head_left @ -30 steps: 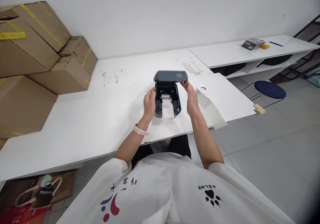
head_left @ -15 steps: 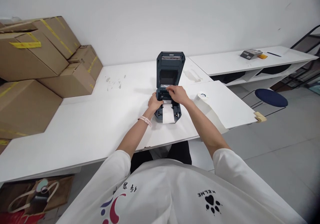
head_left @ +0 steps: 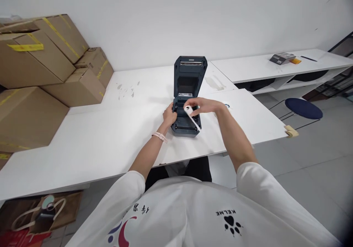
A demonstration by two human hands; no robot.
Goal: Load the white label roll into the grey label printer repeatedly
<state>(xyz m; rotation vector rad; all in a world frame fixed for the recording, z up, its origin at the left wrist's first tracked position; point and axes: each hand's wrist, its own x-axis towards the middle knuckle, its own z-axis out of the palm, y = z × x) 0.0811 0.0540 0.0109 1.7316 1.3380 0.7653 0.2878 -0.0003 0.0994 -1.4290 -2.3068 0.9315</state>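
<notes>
A dark label printer [head_left: 190, 77] stands on the white table with its lid raised. My left hand [head_left: 169, 115] grips the left wall of its base, thumb over the inner edge. Above the open bay, my right hand [head_left: 202, 106] pinches a small white paper roll [head_left: 188, 110]. A short strip of paper hangs from that roll toward the printer's front right corner. Behind my right forearm lies a larger white roll, mostly hidden; the blue ring of its core [head_left: 227, 106] shows.
Cardboard boxes [head_left: 30, 118] with yellow tape are stacked on the left of the table [head_left: 124, 129]. A small box [head_left: 281, 58] and a pen [head_left: 309, 58] lie on the far right table. A blue stool [head_left: 303, 108] stands on the floor. Below left is an open bag [head_left: 59, 212].
My right hand has lifted the small paper roll out of the printer bay and turned it sideways. My left hand stays on the printer's left side.
</notes>
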